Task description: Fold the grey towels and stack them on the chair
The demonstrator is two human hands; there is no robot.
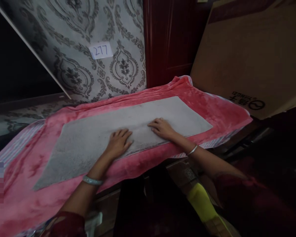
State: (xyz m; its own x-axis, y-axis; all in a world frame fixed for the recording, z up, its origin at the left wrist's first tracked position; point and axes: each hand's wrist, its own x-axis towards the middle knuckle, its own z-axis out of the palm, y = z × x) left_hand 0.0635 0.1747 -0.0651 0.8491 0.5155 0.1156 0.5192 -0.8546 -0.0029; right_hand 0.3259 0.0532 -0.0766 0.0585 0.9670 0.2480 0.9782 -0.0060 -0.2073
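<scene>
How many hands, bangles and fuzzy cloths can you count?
Hands: 2 (left hand, right hand)
Bangles: 2 (left bangle, right bangle)
Fuzzy cloths: 2 (grey mat, pink blanket)
Total: 6

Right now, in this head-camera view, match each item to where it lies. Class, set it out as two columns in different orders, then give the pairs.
Items:
1. Grey mat
2. Pink fleece blanket
3. Paper label marked 277
4. Cardboard box

Places:
A. On the patterned wall panel
B. Tilted at upper right, beyond the blanket
C. Under the left hand and right hand
D. Spread beneath the mat

Pairs: 1-C, 2-D, 3-A, 4-B
</scene>
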